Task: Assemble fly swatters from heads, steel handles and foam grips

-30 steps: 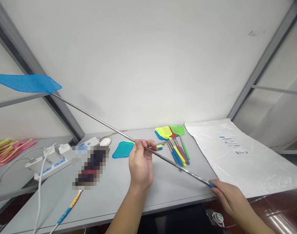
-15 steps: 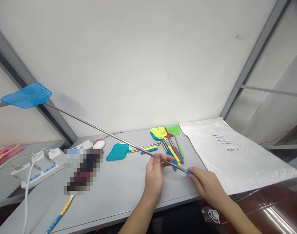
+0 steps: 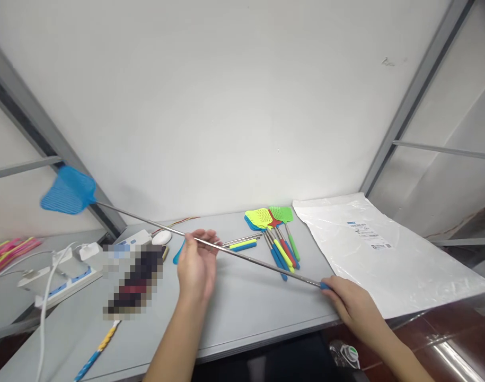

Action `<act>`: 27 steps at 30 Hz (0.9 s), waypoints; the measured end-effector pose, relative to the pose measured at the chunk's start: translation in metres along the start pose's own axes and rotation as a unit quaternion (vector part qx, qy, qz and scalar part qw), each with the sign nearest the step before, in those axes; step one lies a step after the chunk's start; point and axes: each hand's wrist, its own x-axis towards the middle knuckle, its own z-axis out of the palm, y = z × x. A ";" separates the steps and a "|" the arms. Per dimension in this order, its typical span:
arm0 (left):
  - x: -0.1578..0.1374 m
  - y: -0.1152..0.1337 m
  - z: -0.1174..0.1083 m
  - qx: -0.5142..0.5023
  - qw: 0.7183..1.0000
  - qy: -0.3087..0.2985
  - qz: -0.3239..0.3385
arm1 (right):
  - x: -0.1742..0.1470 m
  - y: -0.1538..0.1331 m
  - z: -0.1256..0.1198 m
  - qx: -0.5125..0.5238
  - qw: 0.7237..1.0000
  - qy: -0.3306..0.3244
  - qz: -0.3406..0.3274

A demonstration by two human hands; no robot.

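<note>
A blue fly swatter [image 3: 248, 258] with a long, extended metal rod slants across the view above the desk, its mesh head raised at the left. My right hand [image 3: 351, 302] is closed around its blue handle end. Thumb and fingers of my left hand [image 3: 196, 265] lie around the middle of the rod in a loose grip. Behind the left hand, another blue swatter head [image 3: 177, 254] is mostly hidden; beside it lie a yellow and a blue handle [image 3: 243, 246]. Farther right, several short swatters are heaped, with a yellow head [image 3: 258, 218] and a green head [image 3: 281, 214] on top.
A white plastic package [image 3: 365, 254] with labels covers the desk's right side. To the left are a power strip [image 3: 71, 276] with plugs and a white cable, a blurred-out object [image 3: 134, 286] with a braided strap, and a white oval device [image 3: 161, 237]. A wall stands behind.
My left hand has slid left along the rod, toward the swatter head. The head has come lower and moved right, and my right hand has shifted slightly right with the handle.
</note>
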 end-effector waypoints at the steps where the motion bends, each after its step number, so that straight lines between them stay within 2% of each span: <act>1: 0.010 0.009 -0.007 -0.027 0.999 0.026 -0.012 | -0.002 0.005 0.001 -0.006 1.000 0.002 -0.001; 5: 0.041 0.035 -0.034 -0.077 0.995 0.060 -0.008 | -0.002 0.030 0.008 -0.029 0.999 0.018 0.010; 10: 0.046 0.032 -0.054 -0.019 0.999 0.020 0.030 | 0.003 0.057 0.017 -0.043 0.995 0.079 0.047; 15: 0.042 0.025 -0.059 0.017 0.997 -0.009 0.071 | 0.000 0.057 0.019 -0.048 0.991 0.103 0.077; 22: 0.049 0.036 -0.067 -0.013 0.990 0.035 0.136 | -0.003 0.054 0.019 -0.033 0.980 0.121 0.154; 27: 0.057 0.057 -0.069 -0.033 0.984 0.080 0.157 | -0.006 0.058 0.021 -0.025 0.976 0.107 0.189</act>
